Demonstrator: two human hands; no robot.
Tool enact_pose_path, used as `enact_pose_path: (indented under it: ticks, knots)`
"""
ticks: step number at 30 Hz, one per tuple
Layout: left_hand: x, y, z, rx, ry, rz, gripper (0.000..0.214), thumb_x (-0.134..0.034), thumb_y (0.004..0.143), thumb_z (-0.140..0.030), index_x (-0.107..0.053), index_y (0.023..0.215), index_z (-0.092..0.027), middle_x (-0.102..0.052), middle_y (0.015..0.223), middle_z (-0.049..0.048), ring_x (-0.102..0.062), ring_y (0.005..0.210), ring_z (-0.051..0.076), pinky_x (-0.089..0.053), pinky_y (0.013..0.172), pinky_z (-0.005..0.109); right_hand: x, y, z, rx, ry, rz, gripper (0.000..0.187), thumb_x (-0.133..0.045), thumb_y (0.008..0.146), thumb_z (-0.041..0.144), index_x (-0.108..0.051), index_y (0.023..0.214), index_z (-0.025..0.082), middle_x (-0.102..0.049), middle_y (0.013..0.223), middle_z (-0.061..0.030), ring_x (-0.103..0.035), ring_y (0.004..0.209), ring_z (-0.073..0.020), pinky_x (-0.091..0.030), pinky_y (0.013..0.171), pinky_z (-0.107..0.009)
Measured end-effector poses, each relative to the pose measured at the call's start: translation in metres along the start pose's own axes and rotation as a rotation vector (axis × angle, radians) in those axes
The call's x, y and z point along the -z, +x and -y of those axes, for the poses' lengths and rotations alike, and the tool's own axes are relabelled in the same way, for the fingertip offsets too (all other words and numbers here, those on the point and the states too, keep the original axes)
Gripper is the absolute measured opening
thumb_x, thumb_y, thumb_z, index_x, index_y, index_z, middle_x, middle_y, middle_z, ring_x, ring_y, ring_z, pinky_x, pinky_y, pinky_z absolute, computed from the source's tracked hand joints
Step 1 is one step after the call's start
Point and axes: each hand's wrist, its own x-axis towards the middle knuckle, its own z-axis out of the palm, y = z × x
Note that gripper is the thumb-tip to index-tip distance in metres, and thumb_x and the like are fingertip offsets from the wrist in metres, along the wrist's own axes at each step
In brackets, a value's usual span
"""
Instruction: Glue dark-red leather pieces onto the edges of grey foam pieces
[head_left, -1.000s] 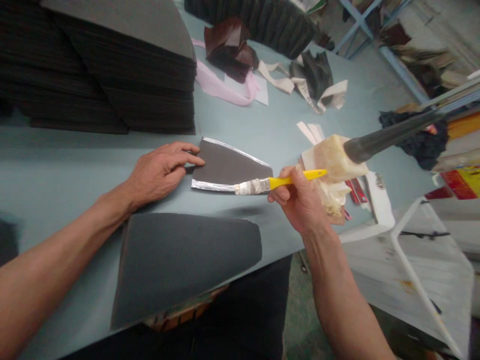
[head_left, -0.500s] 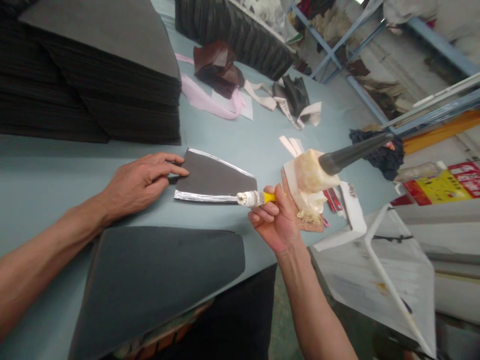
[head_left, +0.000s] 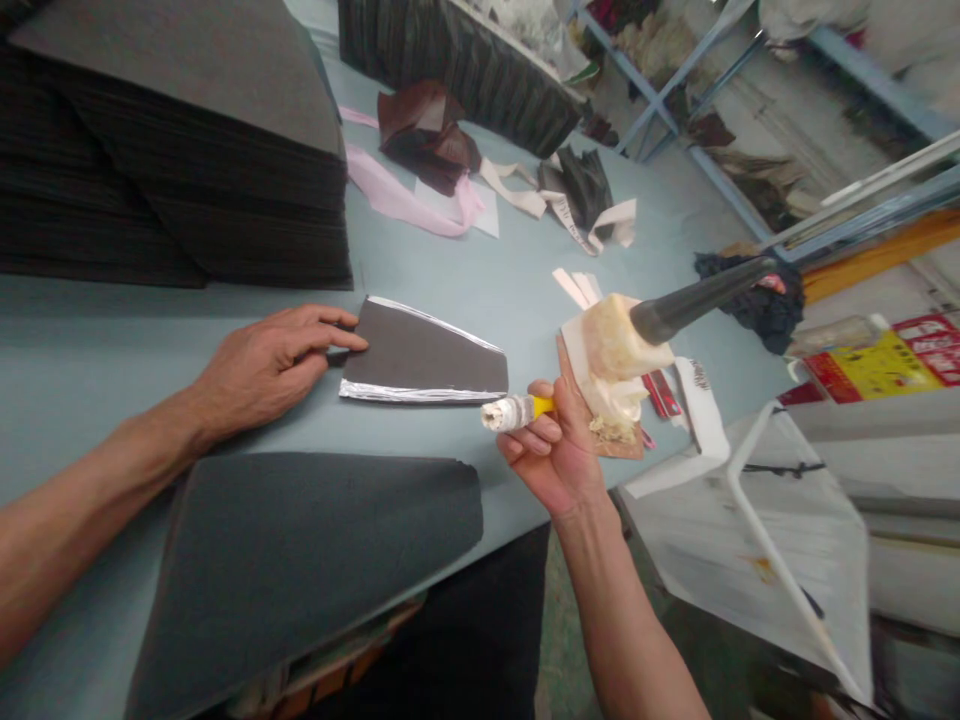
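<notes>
Off comes the brush (head_left: 515,411): a second ago it lay along the lower silvery edge of the dark piece (head_left: 424,355), and now its caked tip hangs just past the right corner, clear of it.

Big picture first. One pale blue table (head_left: 112,330), and two stacks of dark sheets on it: the tall one (head_left: 172,170) far left, the second (head_left: 465,70) along the back. One grey foam slab (head_left: 300,550) lies at the near edge and hangs over it. Between slab and tall stack there's an open strip of bare table, and that is where the dark piece lies, flat, shiny along two long edges.

Left hand (head_left: 262,370) has not budged: palm down, fingers spread, fingertips pressing the narrow left end. Right hand (head_left: 559,455) sits at the table's near right edge, fingers curled tight round the yellow handle of the brush.

Just behind it, one glue pot (head_left: 615,345) crusted pale, a dark handle sticking out to the right. One pink strip (head_left: 405,200) lies further back. Off the table, a yellow-and-red box (head_left: 877,365) carries print, too blurred to read.
</notes>
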Motion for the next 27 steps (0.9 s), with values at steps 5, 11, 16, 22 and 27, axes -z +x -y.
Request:
enact_pose_path:
  ticks: [5, 11, 16, 22, 27]
  knots:
    - [0.000, 0.000, 0.002, -0.003, 0.002, -0.007, 0.051, -0.037, 0.097, -0.031, -0.076, 0.128, -0.024, -0.065, 0.152, 0.0092, -0.061, 0.139, 0.026, -0.044, 0.125, 0.051, 0.005, 0.000, -0.005, 0.008, -0.021, 0.026, 0.040, -0.082, 0.091, 0.056, -0.058, 0.082, 0.026, -0.021, 0.049, 0.0156, -0.020, 0.042, -0.0070, -0.047, 0.052, -0.019]
    - [0.001, 0.000, -0.003, -0.003, 0.005, 0.005, 0.052, -0.036, 0.097, -0.029, -0.077, 0.127, -0.018, -0.064, 0.151, 0.0128, -0.063, 0.137, 0.029, -0.046, 0.122, 0.052, 0.013, -0.002, -0.003, 0.064, -0.088, 0.060, 0.040, -0.085, 0.087, 0.056, -0.058, 0.082, 0.027, -0.023, 0.051, 0.0146, -0.025, 0.043, -0.0076, -0.050, 0.054, -0.021]
    - [0.002, 0.001, -0.002, -0.001, 0.011, 0.005, 0.052, -0.036, 0.097, -0.030, -0.076, 0.127, -0.018, -0.068, 0.147, 0.0125, -0.064, 0.135, 0.029, -0.045, 0.123, 0.052, 0.019, -0.003, -0.002, 0.074, -0.101, 0.118, 0.044, -0.093, 0.078, 0.053, -0.059, 0.081, 0.026, -0.021, 0.052, 0.0149, -0.024, 0.044, -0.0066, -0.051, 0.055, -0.021]
    - [0.003, 0.001, -0.002, 0.002, 0.023, -0.005, 0.052, -0.035, 0.097, -0.032, -0.077, 0.126, -0.020, -0.070, 0.145, 0.0111, -0.065, 0.133, 0.028, -0.046, 0.123, 0.050, 0.021, -0.006, -0.005, 0.029, -0.043, 0.065, 0.040, -0.085, 0.088, 0.055, -0.058, 0.081, 0.026, -0.018, 0.052, 0.0147, -0.022, 0.043, -0.0076, -0.049, 0.054, -0.021]
    - [0.001, 0.003, 0.005, -0.019, -0.001, -0.018, 0.049, -0.040, 0.096, -0.035, -0.077, 0.124, -0.021, -0.071, 0.144, 0.0085, -0.066, 0.131, 0.027, -0.047, 0.122, 0.046, 0.027, -0.013, -0.004, 0.012, 0.091, 0.128, 0.043, -0.100, 0.072, 0.045, -0.063, 0.081, 0.025, -0.018, 0.051, 0.0164, -0.021, 0.044, -0.0056, -0.049, 0.054, -0.019]
